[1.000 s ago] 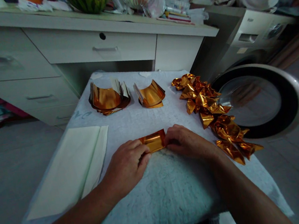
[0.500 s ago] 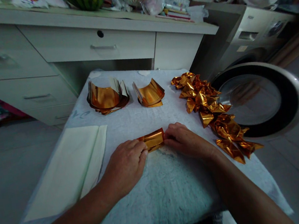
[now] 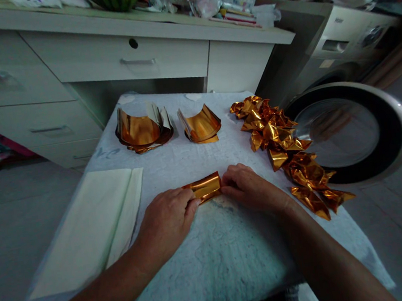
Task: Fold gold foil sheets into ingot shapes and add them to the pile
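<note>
On the small table covered with a white textured cloth [image 3: 215, 262], a folded strip of shiny gold foil paper [image 3: 204, 187] lies near the middle, its long axis running across the table from one hand to the other, the right end a touch higher than the left. The left hand [image 3: 166, 221] pinches the strip's left end, fingers drawn together on the foil; the right hand [image 3: 247, 188] grips the right end the same way, fingertips closed on it and the palm low over the cloth.

Beyond the strip, toward the white drawer desk [image 3: 119, 62], sit two stacks of curved gold foil sheets: a larger stack [image 3: 142, 130] to the left and a smaller one [image 3: 200, 126] just beside it. Right of the strip, a heap of finished crumpled gold foil pieces [image 3: 286, 149] trails along the table's right edge. Left of the strip lies a flat pile of pale cream paper sheets [image 3: 92, 226]. No container on the table holds anything that can be made out.
</note>
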The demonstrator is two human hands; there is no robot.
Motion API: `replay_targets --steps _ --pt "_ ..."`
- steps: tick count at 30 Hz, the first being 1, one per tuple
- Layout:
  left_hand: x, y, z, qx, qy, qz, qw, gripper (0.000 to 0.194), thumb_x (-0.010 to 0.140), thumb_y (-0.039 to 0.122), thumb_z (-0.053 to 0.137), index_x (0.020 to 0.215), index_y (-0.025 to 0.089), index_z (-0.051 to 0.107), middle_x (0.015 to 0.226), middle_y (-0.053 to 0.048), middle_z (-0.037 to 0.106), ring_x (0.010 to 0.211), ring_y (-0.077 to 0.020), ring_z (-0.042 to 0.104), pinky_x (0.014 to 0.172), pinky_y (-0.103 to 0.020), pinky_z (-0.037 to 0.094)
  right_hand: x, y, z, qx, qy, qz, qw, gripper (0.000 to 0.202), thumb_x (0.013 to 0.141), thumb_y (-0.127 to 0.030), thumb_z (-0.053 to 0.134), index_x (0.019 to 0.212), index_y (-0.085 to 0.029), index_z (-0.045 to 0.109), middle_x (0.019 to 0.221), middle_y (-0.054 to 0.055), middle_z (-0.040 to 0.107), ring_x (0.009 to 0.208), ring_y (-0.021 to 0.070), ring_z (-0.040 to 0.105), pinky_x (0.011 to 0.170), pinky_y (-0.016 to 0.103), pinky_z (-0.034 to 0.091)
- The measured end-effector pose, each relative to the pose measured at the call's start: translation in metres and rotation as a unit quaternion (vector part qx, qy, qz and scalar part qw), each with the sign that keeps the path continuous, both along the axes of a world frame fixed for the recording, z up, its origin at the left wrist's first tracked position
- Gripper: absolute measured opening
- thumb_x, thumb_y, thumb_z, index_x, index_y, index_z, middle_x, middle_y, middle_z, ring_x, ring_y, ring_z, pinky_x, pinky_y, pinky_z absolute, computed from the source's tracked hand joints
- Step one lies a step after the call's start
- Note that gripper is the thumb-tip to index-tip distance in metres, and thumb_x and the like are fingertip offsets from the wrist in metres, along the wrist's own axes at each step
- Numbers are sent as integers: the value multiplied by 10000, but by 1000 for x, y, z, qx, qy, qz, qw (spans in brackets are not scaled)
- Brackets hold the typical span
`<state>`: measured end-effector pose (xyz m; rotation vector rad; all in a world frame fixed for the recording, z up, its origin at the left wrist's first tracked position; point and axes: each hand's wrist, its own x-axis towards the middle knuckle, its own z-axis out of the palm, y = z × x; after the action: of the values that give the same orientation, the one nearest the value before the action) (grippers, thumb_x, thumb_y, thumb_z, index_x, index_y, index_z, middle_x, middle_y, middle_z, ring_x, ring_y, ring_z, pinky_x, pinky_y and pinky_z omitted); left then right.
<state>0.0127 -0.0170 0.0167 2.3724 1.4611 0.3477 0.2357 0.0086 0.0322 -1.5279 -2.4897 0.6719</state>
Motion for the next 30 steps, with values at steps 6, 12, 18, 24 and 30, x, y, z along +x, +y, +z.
replay_targets --steps 6,12,18,24,30 --pt "-1 1 3 -40 5 25 999 152 915 246 503 835 191 620 815 -35 695 748 -209 647 676 -325 445 -2 1 0 -8 -26 -33 999 149 904 -250 592 791 -160 629 803 32 599 781 163 495 761 304 336" --pt "-3 2 6 -67 -7 22 997 150 900 240 480 831 210 609 825 -17 691 759 -199 639 682 -309 420 -2 2 -1 -13 -39 -37 998 164 923 -255 577 817 -154 651 835 43 622 812 167 513 782 304 339" --pt "-2 2 6 -67 -3 24 997 164 900 236 456 821 206 597 825 -24 684 750 -205 632 664 -311 402 -5 1 -2 -7 -37 -58 998 156 909 -244 597 795 -157 659 816 36 620 803 165 516 766 298 338" --pt "-1 3 3 -66 12 29 997 122 894 220 467 842 209 577 817 -23 675 722 -202 623 653 -310 395 -8 1 -4 5 -41 -78 996 165 884 -252 622 750 -162 653 775 33 621 761 160 504 745 297 337" --pt "-3 2 0 -54 -19 -3 998 137 901 193 455 974 222 567 873 -15 683 779 -201 634 704 -321 429 -9 1 -8 11 -28 -89 996 158 864 -247 632 729 -167 649 753 24 621 737 151 499 744 294 338"
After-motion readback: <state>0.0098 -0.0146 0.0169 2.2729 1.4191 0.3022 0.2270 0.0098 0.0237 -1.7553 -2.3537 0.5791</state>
